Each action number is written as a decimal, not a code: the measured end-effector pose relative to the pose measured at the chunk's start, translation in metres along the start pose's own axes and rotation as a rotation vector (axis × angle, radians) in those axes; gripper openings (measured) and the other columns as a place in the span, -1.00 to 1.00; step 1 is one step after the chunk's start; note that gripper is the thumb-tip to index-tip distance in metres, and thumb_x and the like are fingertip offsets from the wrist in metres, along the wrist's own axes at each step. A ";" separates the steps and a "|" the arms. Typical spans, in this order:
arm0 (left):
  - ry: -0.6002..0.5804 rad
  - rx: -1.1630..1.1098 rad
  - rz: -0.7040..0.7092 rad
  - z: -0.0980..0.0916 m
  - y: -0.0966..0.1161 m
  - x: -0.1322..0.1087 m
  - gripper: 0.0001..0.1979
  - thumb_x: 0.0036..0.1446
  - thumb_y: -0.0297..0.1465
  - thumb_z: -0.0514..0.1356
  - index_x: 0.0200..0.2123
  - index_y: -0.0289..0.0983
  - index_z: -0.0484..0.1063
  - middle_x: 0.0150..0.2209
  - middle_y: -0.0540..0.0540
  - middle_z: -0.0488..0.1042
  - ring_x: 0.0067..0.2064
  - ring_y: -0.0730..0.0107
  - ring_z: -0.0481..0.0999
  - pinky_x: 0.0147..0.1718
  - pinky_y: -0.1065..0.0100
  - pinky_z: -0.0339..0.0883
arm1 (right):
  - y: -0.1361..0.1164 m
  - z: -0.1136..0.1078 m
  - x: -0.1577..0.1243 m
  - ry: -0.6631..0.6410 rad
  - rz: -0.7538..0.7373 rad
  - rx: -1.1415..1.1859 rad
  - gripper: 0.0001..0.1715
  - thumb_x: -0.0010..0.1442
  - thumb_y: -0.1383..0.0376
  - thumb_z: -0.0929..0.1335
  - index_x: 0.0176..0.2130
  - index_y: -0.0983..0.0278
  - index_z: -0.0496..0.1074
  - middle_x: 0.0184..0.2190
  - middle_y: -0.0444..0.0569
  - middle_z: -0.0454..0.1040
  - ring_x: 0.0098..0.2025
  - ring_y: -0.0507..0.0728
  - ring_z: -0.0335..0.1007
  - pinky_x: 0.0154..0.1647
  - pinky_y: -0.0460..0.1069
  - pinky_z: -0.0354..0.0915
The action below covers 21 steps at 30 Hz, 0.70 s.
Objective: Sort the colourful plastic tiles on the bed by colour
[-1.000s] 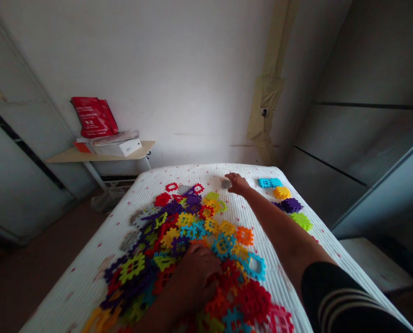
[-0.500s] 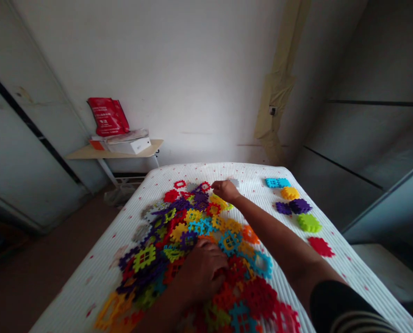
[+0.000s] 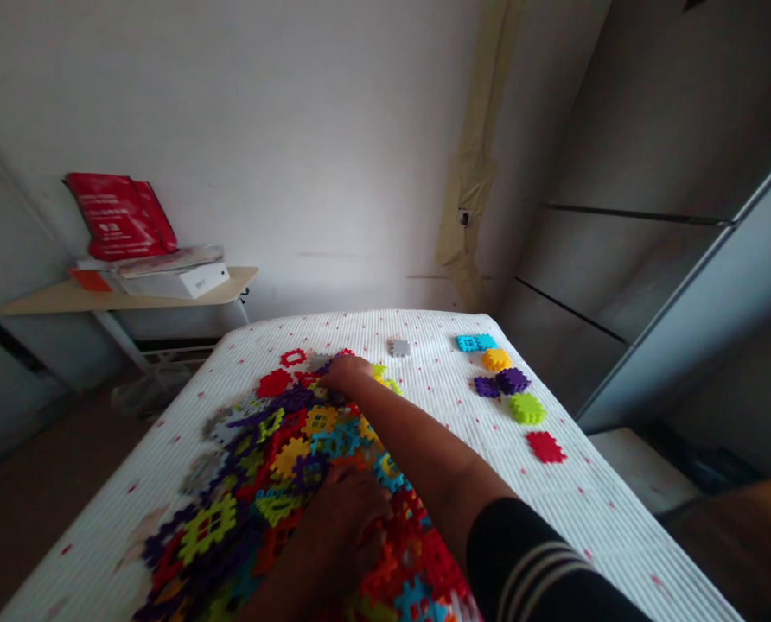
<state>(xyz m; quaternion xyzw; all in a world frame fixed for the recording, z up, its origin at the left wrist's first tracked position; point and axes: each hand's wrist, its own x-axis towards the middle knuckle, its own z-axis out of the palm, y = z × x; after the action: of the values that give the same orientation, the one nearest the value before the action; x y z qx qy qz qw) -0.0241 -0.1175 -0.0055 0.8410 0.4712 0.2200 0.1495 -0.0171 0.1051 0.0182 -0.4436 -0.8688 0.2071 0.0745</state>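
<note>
A big heap of colourful plastic interlocking tiles (image 3: 282,458) covers the near half of a white ribbed mattress (image 3: 424,415). My left hand (image 3: 343,518) rests palm down on the heap near me, fingers spread over red and blue tiles. My right hand (image 3: 345,370) reaches across to the heap's far edge, fingers curled down among purple and red pieces; what they grip is hidden. A single grey tile (image 3: 399,347) lies alone beyond it. Along the right side sit separate small stacks: blue (image 3: 476,342), orange (image 3: 495,358), purple (image 3: 503,382), green (image 3: 528,408), red (image 3: 544,447).
A low wooden shelf (image 3: 126,294) at the left wall carries a red bag (image 3: 119,214) and a white box (image 3: 171,281). Grey cabinet panels (image 3: 651,259) stand close on the right. Bare floor lies left of the mattress.
My right hand left the grey tile lying at the far end and moved left and back to the heap's far edge. The view swung slightly. My left hand stayed on the heap.
</note>
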 end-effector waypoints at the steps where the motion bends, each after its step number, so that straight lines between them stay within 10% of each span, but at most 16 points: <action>1: -0.003 0.007 0.000 0.000 0.000 0.000 -0.76 -0.13 -0.56 0.12 -0.34 -0.18 0.40 -0.25 -0.03 0.50 -0.16 0.28 0.42 -0.01 0.16 0.11 | 0.000 -0.002 0.000 -0.006 0.076 -0.002 -0.37 -0.15 -0.04 0.42 -0.14 0.27 0.47 -0.18 0.17 0.51 -0.16 0.35 0.45 -0.30 0.14 0.38; 8: -0.085 0.028 -0.025 -0.006 0.005 0.006 -0.81 -0.10 -0.54 0.14 -0.36 -0.18 0.40 -0.33 0.00 0.48 -0.20 0.28 0.39 -0.07 0.16 0.10 | 0.013 -0.045 -0.015 0.166 0.115 0.202 -0.29 -0.13 -0.03 0.42 -0.06 0.31 0.37 -0.15 0.06 0.50 -0.14 0.18 0.43 -0.28 -0.06 0.33; 14: -0.086 0.037 -0.031 -0.009 0.009 0.005 -0.87 -0.04 -0.50 0.14 -0.39 -0.17 0.41 -0.34 0.01 0.50 -0.19 0.29 0.39 -0.06 0.16 0.07 | 0.058 -0.083 -0.083 0.358 0.065 0.016 -0.29 -0.08 0.15 0.43 0.05 0.29 0.25 -0.20 0.02 0.48 -0.19 0.14 0.41 -0.21 -0.04 0.27; 21: -0.058 -0.009 -0.069 -0.009 0.010 0.004 -0.84 -0.05 -0.50 0.14 -0.37 -0.15 0.44 -0.26 0.06 0.53 -0.15 0.34 0.41 -0.02 0.19 0.06 | 0.123 -0.049 -0.162 0.275 0.210 -0.317 -0.37 -0.06 0.24 0.39 0.02 0.32 0.29 -0.11 0.15 0.41 -0.11 0.24 0.37 -0.14 0.05 0.23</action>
<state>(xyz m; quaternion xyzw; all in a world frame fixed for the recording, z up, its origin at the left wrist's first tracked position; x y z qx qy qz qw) -0.0195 -0.1185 0.0079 0.8296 0.4945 0.1921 0.1744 0.1856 0.0541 0.0188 -0.5619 -0.8211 0.0121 0.0996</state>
